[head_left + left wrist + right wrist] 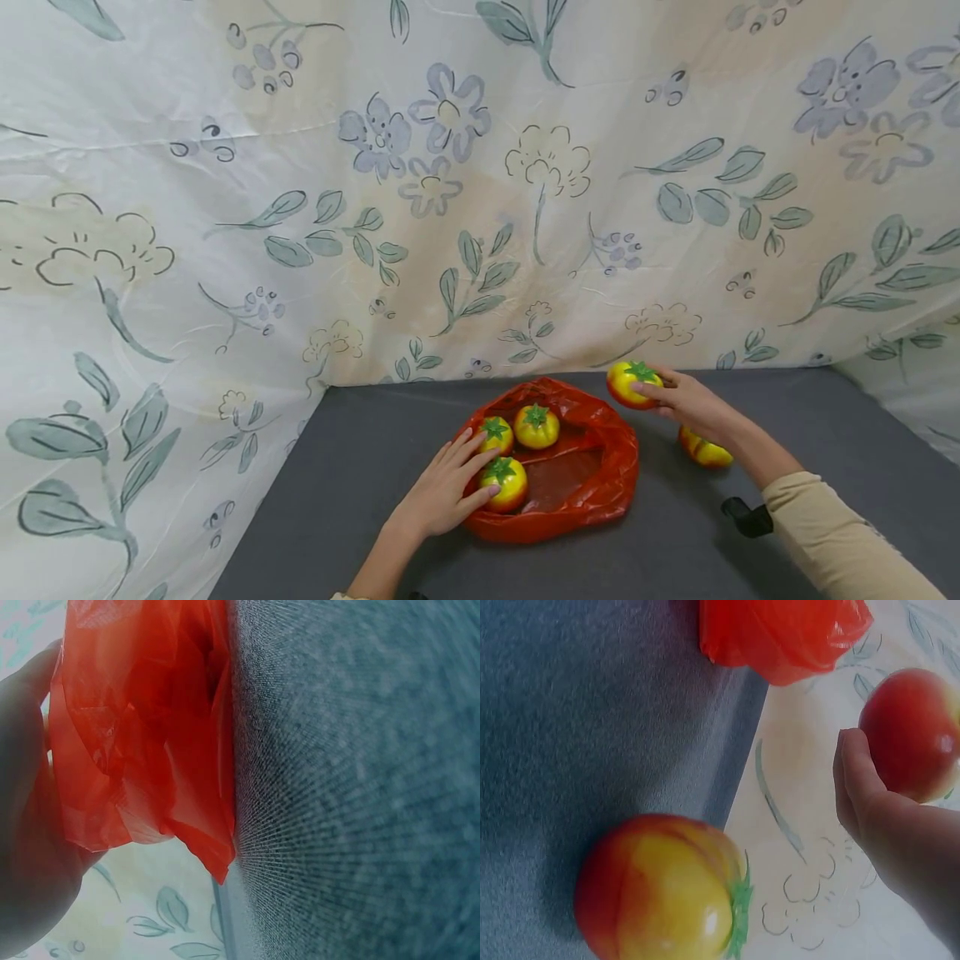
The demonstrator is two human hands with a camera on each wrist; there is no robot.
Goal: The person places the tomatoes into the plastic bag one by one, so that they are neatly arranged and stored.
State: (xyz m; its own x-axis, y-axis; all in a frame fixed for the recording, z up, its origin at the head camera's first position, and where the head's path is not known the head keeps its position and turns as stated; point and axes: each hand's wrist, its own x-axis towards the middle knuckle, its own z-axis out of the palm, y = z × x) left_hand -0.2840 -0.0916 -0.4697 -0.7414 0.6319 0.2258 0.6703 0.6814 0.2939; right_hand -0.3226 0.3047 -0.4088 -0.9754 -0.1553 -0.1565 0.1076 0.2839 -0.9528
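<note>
A red plastic bag (621, 467) lies with its mouth spread wide on the dark table. Inside sit three yellow-and-red tomatoes with green leafy tops: one at the back (537, 431), one at the left (497, 431) and one in front (506, 492). My left hand (438, 492) reaches over the bag's left rim, fingers extended and lying against the left and front tomatoes. To the right of the bag, my right hand (693, 404) holds another tomato (624, 385) up above the table, gripped from its right side. Below that hand a loose tomato (664, 892) rests on the table.
The grey table (300, 525) runs back to a floral cloth (480, 200) hanging behind and at the sides. A small black piece (746, 517) shows beside the right sleeve (840, 525).
</note>
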